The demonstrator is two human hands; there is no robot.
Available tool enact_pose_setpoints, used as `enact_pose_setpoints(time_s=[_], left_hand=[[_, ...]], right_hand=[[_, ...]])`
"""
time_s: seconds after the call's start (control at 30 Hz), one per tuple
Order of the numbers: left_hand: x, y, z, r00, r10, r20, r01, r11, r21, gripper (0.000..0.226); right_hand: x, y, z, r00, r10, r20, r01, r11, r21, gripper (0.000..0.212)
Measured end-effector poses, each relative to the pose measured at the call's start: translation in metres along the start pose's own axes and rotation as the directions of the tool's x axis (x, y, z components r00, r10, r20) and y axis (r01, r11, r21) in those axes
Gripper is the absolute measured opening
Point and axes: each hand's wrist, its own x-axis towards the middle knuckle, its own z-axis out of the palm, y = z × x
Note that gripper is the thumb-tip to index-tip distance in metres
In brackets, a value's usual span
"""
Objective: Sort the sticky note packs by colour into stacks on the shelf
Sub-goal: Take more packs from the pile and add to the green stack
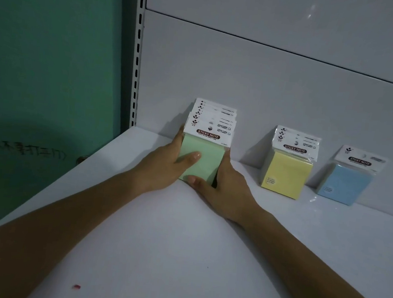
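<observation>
I judge this to be the squaring-up step. The green stack [201,159] of sticky note packs stands at 12 o'clock from me, at the far left of the shelf [157,241] and close to the back panel [269,83]. My left hand [165,162] grips its left side, with the thumb laid across the top pack. My right hand [223,187] clasps its right side, thumb on the near edge. Both hands are closed round the stack and neither is free.

The yellow stack [286,174] sits at 1 o'clock and the blue stack [346,182] at 2 o'clock, each apart from its neighbour. I see no loose packs on the shelf, so the sorting looks close to done.

The next move, as I judge it, calls for evening the fanned header cards at the back of the green stack. Then both hands should let go gently, as this is the tallest stack and could lean.

Each white header card carries a dark banner reading "STICKY NOTE" under a small leaf-like logo. The finer print beside the logo is too small to read. At 9 o'clock, dark bracketed handwriting [29,150] runs across the green wall [43,62], but I cannot make it out. A small red spot [76,286] marks the shelf at 7 o'clock.
</observation>
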Motion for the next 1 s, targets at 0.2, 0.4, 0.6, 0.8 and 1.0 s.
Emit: enact_pose_setpoints(time_s=[0.2,0.4,0.6,0.8,1.0], left_hand=[[0.002,-0.002,0.001,0.997,-0.053,-0.057,0.059,0.993,0.101,0.056],[0.002,-0.001,0.001,0.995,-0.068,-0.07,0.074,0.994,0.082,0.052],[0.0,0.002,0.002,0.993,-0.023,-0.116,0.027,0.999,0.039,0.063],[-0.002,0.008,-0.004,0.899,0.164,-0.406,-0.046,0.958,0.284,0.079],[-0.014,0.021,-0.001,0.876,0.376,-0.302,-0.154,0.812,0.563,0.072]], right_hand=[[0.0,-0.001,0.001,0.999,0.028,-0.017,-0.029,0.997,-0.071,0.095],[0.001,-0.002,0.0,0.998,0.042,-0.038,-0.044,0.998,-0.039,0.094],[0.002,0.0,-0.001,0.997,0.06,-0.045,-0.056,0.994,0.096,0.082],[-0.007,0.001,-0.004,0.928,0.105,-0.357,-0.101,0.994,0.031,0.084],[-0.012,-0.009,-0.006,0.886,-0.154,-0.437,0.033,0.962,-0.271,0.066]])
